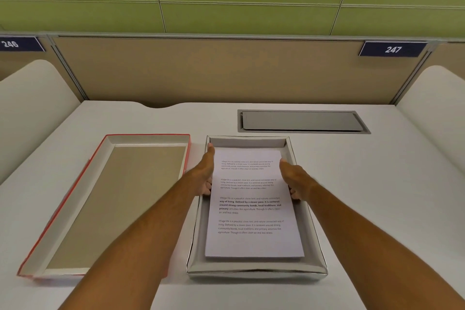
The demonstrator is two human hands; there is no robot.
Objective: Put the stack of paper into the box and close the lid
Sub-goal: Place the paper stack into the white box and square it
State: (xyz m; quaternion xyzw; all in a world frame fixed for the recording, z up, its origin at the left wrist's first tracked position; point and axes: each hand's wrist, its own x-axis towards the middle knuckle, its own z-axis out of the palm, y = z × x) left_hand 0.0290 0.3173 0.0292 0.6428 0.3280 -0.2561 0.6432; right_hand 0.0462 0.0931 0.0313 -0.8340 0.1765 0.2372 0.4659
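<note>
Your two hands are inside the open box [313, 211], which lies on the white desk [377, 184] in front of you. The stack of paper [251, 241] is inside this box, printed side up, with four blocks of text on the top sheet. Its near edge lies close to the near wall of the box, and its far edge stops a little before the far wall, where a strip of the box floor shows.

Your left hand [205, 175] is at the left long edge of the stack, between the paper and the left wall of the box. The thumb lies along the edge and points to the far left corner, and the fingers curl under the edge of the stack, so this hand grips the paper from the side. Your right hand [294, 180] is at the right long edge of the stack, between the paper and the right wall. Its fingers also curl around the edge, so it holds the stack from the other side. Whether the stack already rests flat on the box floor, you cannot tell from this view.

The lid [108, 209] lies to the left of the box, just beside it, turned with its inside up. It has a red outside edge and a brown inner bottom. Behind the box, to the right, a grey cable hatch [302, 121] is set in the desk. Further behind the box stands a beige partition with a sign "247" [393, 49].
</note>
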